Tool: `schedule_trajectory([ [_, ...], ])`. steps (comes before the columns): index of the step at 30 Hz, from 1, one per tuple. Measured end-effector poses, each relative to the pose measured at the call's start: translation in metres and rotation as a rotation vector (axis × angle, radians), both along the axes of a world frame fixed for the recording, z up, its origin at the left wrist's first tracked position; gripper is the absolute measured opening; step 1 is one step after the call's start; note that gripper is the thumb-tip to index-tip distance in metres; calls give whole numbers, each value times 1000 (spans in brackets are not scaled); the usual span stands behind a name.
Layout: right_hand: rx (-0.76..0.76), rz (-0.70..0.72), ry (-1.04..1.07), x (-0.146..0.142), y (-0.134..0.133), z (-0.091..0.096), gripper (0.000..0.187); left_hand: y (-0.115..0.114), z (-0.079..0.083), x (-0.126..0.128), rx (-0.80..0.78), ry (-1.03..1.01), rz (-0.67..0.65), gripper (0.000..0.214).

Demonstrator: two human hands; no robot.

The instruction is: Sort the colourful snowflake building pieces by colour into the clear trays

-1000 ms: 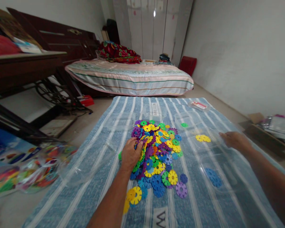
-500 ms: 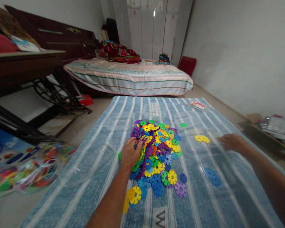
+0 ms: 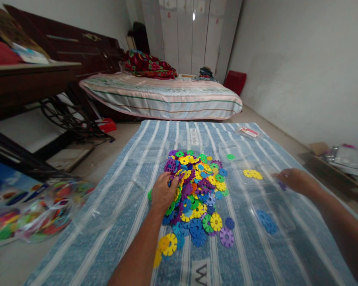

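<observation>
A heap of flat plastic snowflake discs [image 3: 197, 186] in yellow, blue, green and purple lies in the middle of a blue striped mat [image 3: 107, 226]. My left hand [image 3: 163, 193] rests on the heap's left edge, fingers curled down into the discs. My right hand [image 3: 294, 179] reaches out to the right above clear plastic tubs, fingers drawn together. A small purple disc [image 3: 282, 185] shows at its fingertips. One clear tub [image 3: 290, 227] holds blue discs [image 3: 267, 221]. Beyond it lie yellow discs [image 3: 253, 174] and a single green disc [image 3: 230, 156].
A clear bag of colourful toy pieces [image 3: 38, 210] lies on the floor at the left, beside a dark table with an iron frame [image 3: 32, 79]. A bed [image 3: 167, 97] stands behind the mat. A cardboard box with papers [image 3: 337, 159] sits by the right wall.
My right hand has shifted slightly lower, and a purple disc now shows beneath its fingertips. My left hand stays on the heap.
</observation>
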State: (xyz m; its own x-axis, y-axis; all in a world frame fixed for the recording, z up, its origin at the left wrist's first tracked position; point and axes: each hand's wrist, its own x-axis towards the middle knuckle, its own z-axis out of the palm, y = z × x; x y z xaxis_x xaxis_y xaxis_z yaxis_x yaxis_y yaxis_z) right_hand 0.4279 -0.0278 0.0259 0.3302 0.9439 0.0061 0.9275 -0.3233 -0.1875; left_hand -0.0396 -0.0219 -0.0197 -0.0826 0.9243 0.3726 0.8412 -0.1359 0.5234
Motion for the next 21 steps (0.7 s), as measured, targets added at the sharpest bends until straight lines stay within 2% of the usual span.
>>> schedule_trajectory([
  [4,-19,154,-101,-25,-11,9,44,0,0,0,-5,-2,-1,33],
  [8,-57,506,-43,-56,-15,9,38,-1,1,0,-4,2,1,34],
  [10,-90,624,6,-65,-17,7,39,-1,2,0,-2,0,0,34],
  [17,-167,700,81,-65,-28,13,53,-1,1,0,15,-8,-10,32],
  [21,-208,725,54,-64,-30,13,59,-1,-1,0,23,-15,-8,31],
])
